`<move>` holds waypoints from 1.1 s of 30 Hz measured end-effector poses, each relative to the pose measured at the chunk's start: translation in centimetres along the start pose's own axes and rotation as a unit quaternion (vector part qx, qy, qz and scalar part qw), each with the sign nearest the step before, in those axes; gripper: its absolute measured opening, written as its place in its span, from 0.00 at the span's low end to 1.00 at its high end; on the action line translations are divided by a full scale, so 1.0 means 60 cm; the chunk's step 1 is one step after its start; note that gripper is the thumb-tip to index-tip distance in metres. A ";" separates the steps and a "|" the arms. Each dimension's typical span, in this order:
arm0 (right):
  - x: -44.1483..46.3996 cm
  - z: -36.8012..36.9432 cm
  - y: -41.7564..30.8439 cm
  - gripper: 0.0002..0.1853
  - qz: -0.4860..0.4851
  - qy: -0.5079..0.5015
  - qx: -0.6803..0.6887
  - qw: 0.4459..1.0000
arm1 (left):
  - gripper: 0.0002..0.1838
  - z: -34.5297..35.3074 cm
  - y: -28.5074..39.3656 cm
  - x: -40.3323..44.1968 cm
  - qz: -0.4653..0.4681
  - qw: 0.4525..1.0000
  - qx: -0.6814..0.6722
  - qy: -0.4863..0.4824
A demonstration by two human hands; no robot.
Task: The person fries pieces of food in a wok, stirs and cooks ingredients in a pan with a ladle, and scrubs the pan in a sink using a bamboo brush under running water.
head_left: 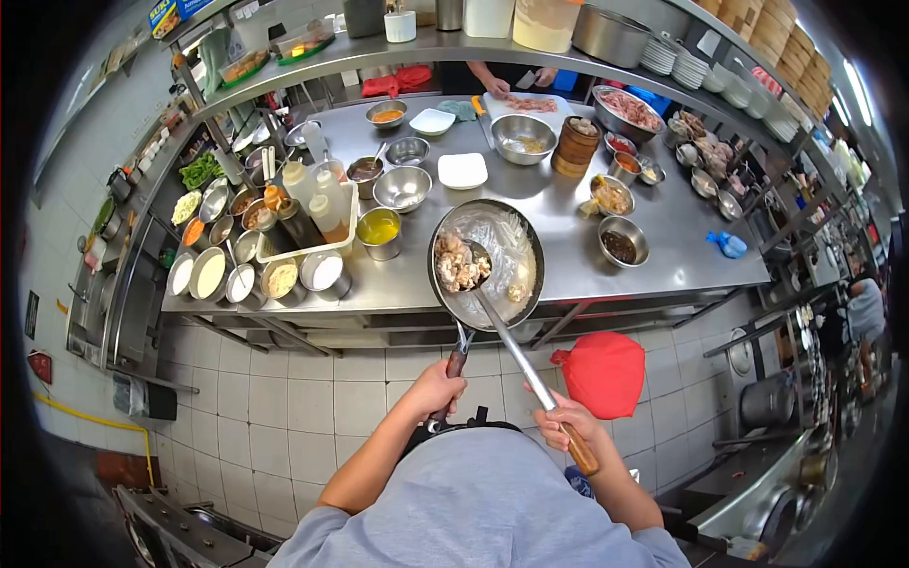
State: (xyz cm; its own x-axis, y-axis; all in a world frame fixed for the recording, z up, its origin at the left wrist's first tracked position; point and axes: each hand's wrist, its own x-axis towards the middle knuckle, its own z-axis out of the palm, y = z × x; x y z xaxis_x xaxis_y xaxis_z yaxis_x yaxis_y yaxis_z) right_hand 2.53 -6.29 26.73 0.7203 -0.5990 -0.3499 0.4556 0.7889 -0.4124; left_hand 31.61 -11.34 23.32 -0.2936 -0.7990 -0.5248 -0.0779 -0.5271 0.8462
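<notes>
My left hand [436,388] is wrapped round the dark handle of a frying pan [536,290], which is held over the near edge of the steel table. My right hand [571,423] grips a long ladle [518,352] by its wood-ended handle. The ladle's bowl is inside the pan, with brown and pale chunks of food [462,269] in and around it at the left. A whitish film coats the pan's bottom, and a small pale lump lies at its right side. Just beyond the pan, a white square plate [462,171] rests on the table.
Left stand a tray of squeeze bottles [327,208], a container of yellow liquid [379,229] and several ingredient tubs. Right is a bowl of dark sauce [622,241]. A red bag [603,374] lies on the floor. Across the table, another person's hands [498,87] are at sliced meat.
</notes>
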 end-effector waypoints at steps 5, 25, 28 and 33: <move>0.037 -0.026 0.020 0.36 -0.012 -0.005 0.005 1.000 | 0.06 -0.035 -0.010 0.005 -0.016 0.998 -0.045 -0.037; 0.011 -0.050 -0.248 0.36 0.016 -0.044 0.031 0.998 | 0.05 0.022 0.012 0.080 -0.022 0.964 -0.265 -0.008; 0.049 -0.073 -0.334 0.35 0.004 -0.086 -0.010 0.996 | 0.05 0.038 0.009 0.086 -0.013 0.964 -0.267 0.005; 0.164 -0.088 -0.500 0.28 0.016 -0.026 -0.155 0.988 | 0.06 0.075 0.021 0.064 -0.017 0.947 -0.317 0.045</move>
State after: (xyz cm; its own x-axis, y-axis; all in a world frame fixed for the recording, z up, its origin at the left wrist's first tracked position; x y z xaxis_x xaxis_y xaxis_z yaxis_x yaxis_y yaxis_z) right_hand -6.84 -36.56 31.22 0.7612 -0.5607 -0.3260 0.2571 0.7223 -0.6420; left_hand 26.11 -13.78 22.78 -0.2157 -0.7849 -0.5808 0.5111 -0.5976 0.6178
